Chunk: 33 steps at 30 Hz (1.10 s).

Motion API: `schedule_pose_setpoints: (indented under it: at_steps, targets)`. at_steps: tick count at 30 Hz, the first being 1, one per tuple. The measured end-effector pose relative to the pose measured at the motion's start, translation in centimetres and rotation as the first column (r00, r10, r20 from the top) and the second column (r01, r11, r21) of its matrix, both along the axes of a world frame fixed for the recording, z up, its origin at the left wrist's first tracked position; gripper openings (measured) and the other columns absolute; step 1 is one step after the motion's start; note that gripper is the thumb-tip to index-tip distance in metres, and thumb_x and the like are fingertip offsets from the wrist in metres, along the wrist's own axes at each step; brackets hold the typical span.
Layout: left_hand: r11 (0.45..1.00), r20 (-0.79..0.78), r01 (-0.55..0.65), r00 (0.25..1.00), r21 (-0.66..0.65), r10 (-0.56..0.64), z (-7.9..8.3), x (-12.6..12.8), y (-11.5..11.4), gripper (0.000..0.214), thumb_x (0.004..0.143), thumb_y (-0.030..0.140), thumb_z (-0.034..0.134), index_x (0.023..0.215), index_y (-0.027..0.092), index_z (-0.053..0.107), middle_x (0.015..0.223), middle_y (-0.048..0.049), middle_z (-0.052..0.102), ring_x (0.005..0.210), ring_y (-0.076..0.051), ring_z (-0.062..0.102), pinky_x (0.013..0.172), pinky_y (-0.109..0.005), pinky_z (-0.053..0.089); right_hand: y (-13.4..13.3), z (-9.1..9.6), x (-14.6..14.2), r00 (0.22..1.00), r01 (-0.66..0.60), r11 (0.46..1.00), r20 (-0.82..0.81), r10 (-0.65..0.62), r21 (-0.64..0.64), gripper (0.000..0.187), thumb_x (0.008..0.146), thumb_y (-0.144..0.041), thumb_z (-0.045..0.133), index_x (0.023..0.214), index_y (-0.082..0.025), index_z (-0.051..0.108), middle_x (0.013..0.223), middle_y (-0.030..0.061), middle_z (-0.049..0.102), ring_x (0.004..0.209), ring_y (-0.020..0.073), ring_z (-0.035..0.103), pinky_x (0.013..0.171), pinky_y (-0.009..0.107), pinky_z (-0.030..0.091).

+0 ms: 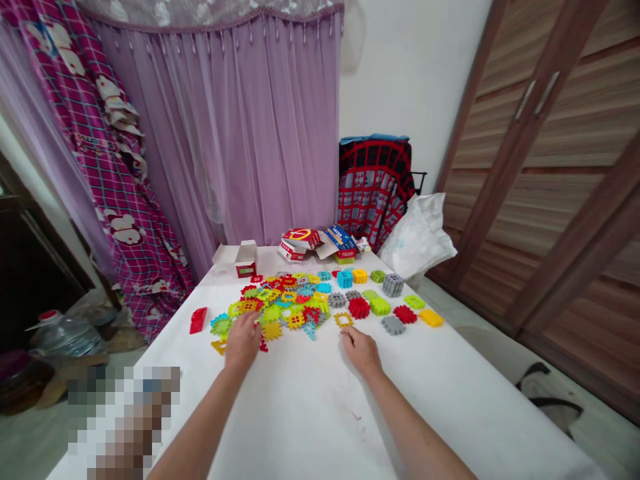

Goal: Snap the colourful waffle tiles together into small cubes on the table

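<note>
A heap of flat interlocking plastic tiles (285,303) in red, yellow, green, blue and grey lies on a white table (310,413). My left hand (243,340) rests palm down at the heap's near left edge, over a red piece, fingers curled. My right hand (361,348) lies just below a yellow frame tile (343,320), its fingers bent toward it; I cannot make out anything in it. Assembled cube blocks, grey (393,285), red (359,307), green (380,306) and blue (345,279), stand to the right of the heap.
Opened toy boxes (305,243) and a small white box (246,259) sit at the table's far end. A lone red piece (198,320) lies left. A white plastic bag (419,235), a chair with red cloth (373,183), purple curtains and a wooden wardrobe (550,167) surround the table.
</note>
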<state>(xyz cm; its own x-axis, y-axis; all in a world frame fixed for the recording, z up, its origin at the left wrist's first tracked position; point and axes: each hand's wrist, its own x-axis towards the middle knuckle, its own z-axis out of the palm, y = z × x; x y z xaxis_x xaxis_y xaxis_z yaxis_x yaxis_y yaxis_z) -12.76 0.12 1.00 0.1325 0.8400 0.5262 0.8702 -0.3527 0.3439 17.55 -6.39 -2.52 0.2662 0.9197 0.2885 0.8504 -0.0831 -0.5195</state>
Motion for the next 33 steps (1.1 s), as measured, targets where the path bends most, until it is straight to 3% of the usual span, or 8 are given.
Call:
schedule_pose_setpoints:
  at_steps: [3,5,9,15,19,24,30,33]
  targets:
    - [0.979,-0.237,-0.188,0.957,-0.075,0.166,1.4,-2.7,3.3,0.044,0.083,0.024,0.048,0.126,0.017,0.055,0.139,-0.0153,0.050,0.124,-0.030,0.049,0.100,-0.043,0.039,0.0,0.3,-0.2,1.000,0.007,1.000,0.016,-0.007,0.005,0.030,0.084,-0.024,0.042,0.094,-0.026,0.071,0.086,0.0006,0.075,0.075,0.0155,0.066,0.068,0.020,0.042]
    - [0.959,-0.371,-0.239,0.913,-0.155,0.168,1.9,-3.8,4.9,0.050,0.085,0.029,0.046,0.133,0.017,0.049,0.145,-0.0156,0.044,0.130,-0.030,0.043,0.102,-0.044,0.037,-0.1,0.4,-0.3,1.000,0.011,1.000,0.023,-0.011,0.000,0.030,0.084,-0.023,0.043,0.093,-0.026,0.071,0.085,0.0007,0.075,0.075,0.0156,0.067,0.067,0.020,0.041]
    - [0.922,-0.486,-0.228,0.872,-0.314,0.050,2.2,-4.5,6.0,0.046,0.090,0.033,0.037,0.131,0.020,0.051,0.134,-0.0135,0.058,0.123,-0.030,0.052,0.102,-0.050,0.034,-0.2,0.8,-0.5,0.999,0.024,1.000,0.023,-0.023,-0.014,0.029,0.084,-0.021,0.044,0.093,-0.026,0.071,0.083,0.0007,0.075,0.075,0.0152,0.067,0.067,0.020,0.040]
    - [0.952,-0.589,-0.171,0.808,-0.254,-0.012,3.1,-3.9,5.8,0.041,0.090,0.034,0.037,0.120,0.018,0.060,0.130,-0.0148,0.061,0.118,-0.030,0.056,0.100,-0.046,0.035,-0.4,1.3,-0.7,0.999,0.021,1.000,0.035,-0.021,-0.011,0.029,0.084,-0.019,0.044,0.092,-0.025,0.071,0.085,0.0008,0.075,0.076,0.0144,0.067,0.069,0.020,0.040]
    - [0.938,-0.608,-0.141,0.789,-0.316,-0.086,3.8,-3.2,5.5,0.038,0.090,0.033,0.037,0.116,0.017,0.060,0.123,-0.0153,0.065,0.111,-0.028,0.061,0.091,-0.040,0.042,-0.4,1.3,-0.7,0.999,0.020,1.000,0.033,-0.019,-0.013,0.029,0.084,-0.019,0.044,0.091,-0.025,0.070,0.085,0.0010,0.075,0.077,0.0144,0.067,0.069,0.020,0.040]
    - [0.928,-0.575,-0.122,0.810,-0.352,-0.112,4.5,-2.7,5.0,0.034,0.092,0.031,0.034,0.096,0.019,0.066,0.099,-0.0128,0.073,0.097,-0.027,0.067,0.090,-0.041,0.042,-0.3,1.1,-0.6,1.000,0.009,1.000,0.024,-0.009,-0.016,0.029,0.085,-0.019,0.044,0.092,-0.025,0.070,0.085,0.0010,0.075,0.076,0.0146,0.067,0.069,0.020,0.040]
    - [0.924,-0.485,-0.094,0.868,-0.370,-0.106,4.1,-2.6,4.5,0.023,0.086,0.026,0.048,0.101,0.023,0.065,0.132,-0.0086,0.059,0.119,-0.024,0.055,0.096,-0.036,0.040,-0.4,1.0,-0.6,1.000,-0.012,0.999,0.017,0.012,-0.029,0.029,0.085,-0.021,0.042,0.093,-0.026,0.070,0.087,0.0016,0.075,0.076,0.0158,0.067,0.068,0.021,0.040]
    - [0.914,-0.406,-0.088,0.910,-0.395,-0.088,3.9,-2.6,4.6,0.017,0.083,0.024,0.051,0.091,0.023,0.066,0.125,-0.0085,0.063,0.113,-0.025,0.058,0.094,-0.037,0.042,-0.4,0.9,-0.5,1.000,-0.024,1.000,0.006,0.025,-0.017,0.030,0.085,-0.023,0.042,0.092,-0.027,0.070,0.087,0.0008,0.075,0.076,0.0159,0.066,0.067,0.021,0.041]
